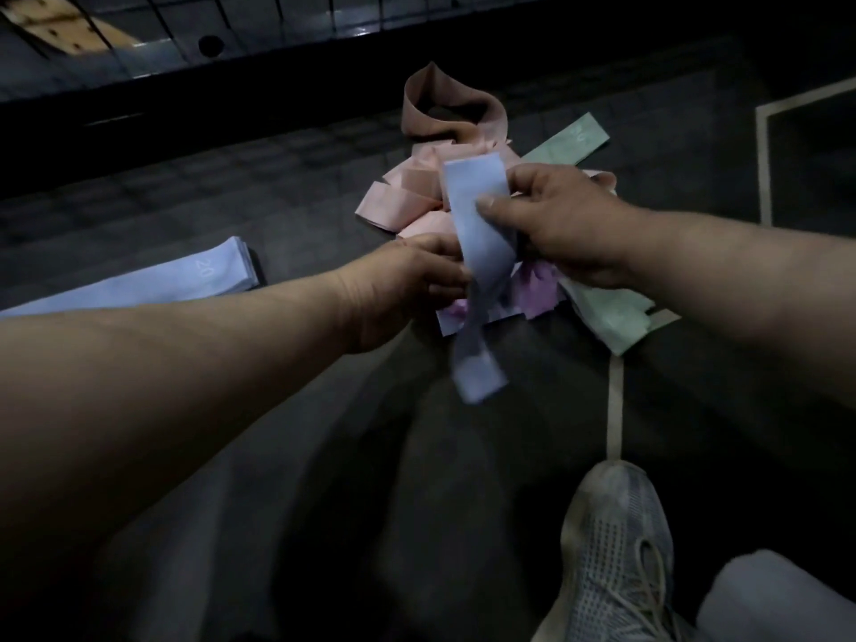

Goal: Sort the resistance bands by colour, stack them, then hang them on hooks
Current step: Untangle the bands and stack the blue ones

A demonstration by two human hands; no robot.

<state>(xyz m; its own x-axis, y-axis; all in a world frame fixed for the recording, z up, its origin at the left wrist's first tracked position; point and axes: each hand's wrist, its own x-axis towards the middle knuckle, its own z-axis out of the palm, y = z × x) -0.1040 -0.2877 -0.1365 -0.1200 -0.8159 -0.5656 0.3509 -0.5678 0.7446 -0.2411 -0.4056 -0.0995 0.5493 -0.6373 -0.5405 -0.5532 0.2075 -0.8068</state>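
Observation:
Both hands hold one light blue band (481, 234) above a mixed pile on the dark floor. My right hand (560, 224) pinches its upper part with the thumb on top. My left hand (412, 280) grips its middle, and the lower end hangs loose. Under it lie pale pink bands (403, 196), a brownish pink band (444, 108) standing in a loop, green bands (616, 312) and a purple band (537, 289). A flat stack of light blue bands (185, 280), marked 20, lies apart to the left.
My grey shoe (616, 549) stands at the lower right on the dark mat. Pale tape lines (615, 410) cross the floor on the right. A dark frame with bars (278, 20) runs along the top edge.

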